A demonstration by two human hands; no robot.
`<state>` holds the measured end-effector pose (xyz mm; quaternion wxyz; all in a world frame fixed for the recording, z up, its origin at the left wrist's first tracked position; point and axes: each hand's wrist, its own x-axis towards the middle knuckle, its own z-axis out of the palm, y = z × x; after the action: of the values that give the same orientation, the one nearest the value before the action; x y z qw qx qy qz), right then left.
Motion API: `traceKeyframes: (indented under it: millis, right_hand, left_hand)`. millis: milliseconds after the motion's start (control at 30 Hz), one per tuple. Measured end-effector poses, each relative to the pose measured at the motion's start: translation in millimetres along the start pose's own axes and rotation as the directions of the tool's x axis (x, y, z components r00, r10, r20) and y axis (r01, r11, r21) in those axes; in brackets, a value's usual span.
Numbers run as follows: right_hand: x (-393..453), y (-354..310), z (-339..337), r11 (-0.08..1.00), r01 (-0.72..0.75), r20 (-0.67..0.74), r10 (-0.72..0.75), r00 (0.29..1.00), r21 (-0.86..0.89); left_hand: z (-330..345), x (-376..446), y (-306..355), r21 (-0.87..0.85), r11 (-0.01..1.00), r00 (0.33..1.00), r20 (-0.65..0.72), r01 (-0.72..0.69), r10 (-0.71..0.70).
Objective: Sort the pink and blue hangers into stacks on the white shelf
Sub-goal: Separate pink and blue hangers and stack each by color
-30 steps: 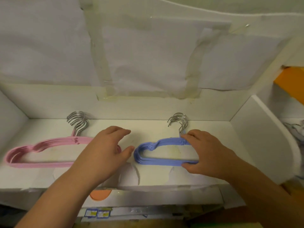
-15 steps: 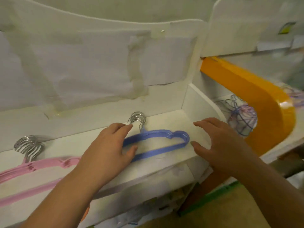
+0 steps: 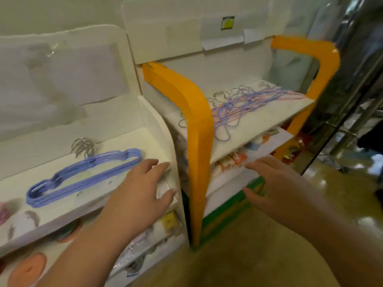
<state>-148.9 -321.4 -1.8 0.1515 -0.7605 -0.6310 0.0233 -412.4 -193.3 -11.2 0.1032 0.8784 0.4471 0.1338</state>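
blue hangers [image 3: 83,175]: neat flat stack | left hand [image 3: 141,191], right hand [image 3: 275,183]: fingers spread, empty

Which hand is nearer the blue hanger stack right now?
Left. The left hand hovers just beside the right end of the blue hanger stack on the white shelf, holding nothing. The right hand is farther off, past the orange frame.

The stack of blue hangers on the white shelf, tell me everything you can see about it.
The stack of blue hangers is several thin, plastic-looking hangers nested neatly together, lying flat on the white shelf. Their silver metal hooks bunch at the back, toward the wall. The long axis runs diagonally from near left to far right. Neither hand grips it; the left hand hovers near its right end.
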Motion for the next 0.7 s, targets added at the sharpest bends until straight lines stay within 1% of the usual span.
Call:
traceKeyframes:
  millis: [100, 167, 267, 333, 467, 633, 700]
  right_hand:
    - [-20.3, 43.2, -13.5, 0.998, -0.039, 0.016, 0.04, 0.999, -0.042]
    - [-25.8, 68.5, -21.9, 0.997, -0.068, 0.011, 0.068, 0.998, -0.033]
    - [-27.3, 101.5, -33.2, 0.995, -0.095, 0.015, 0.095, 0.995, -0.033]
    - [-22.4, 121.8, -38.3, 0.993, -0.114, 0.029, 0.115, 0.993, -0.03]
    - [-1.2, 158.7, -41.2, 0.99, -0.131, -0.001, 0.131, 0.991, -0.042]
    - [48.0, 201.0, -41.5, 0.988, -0.091, 0.022, 0.095, 0.995, -0.124]
    - [74.6, 219.0, -43.2, 0.989, -0.081, 0.031, 0.085, 0.996, -0.123]
  left_hand:
    - [18.4, 7.4, 53.5, -0.017, 0.997, 0.997, 0.026, -0.071, 0.071]
    - [27.6, 16.4, 83.6, -0.025, 0.993, 0.993, 0.025, -0.113, 0.114]
    - [38.6, 32.3, 117.8, -0.033, 0.989, 0.989, 0.023, -0.143, 0.144]
    - [46.6, 45.2, 132.5, -0.034, 0.988, 0.988, 0.03, -0.148, 0.149]
    - [63.7, 78.8, 152.9, -0.052, 0.986, 0.986, 0.04, -0.16, 0.162]
    - [85.7, 145.1, 170.6, -0.083, 0.983, 0.987, 0.003, -0.162, 0.163]
    - [96.1, 179.6, 174.6, -0.101, 0.983, 0.988, -0.003, -0.151, 0.152]
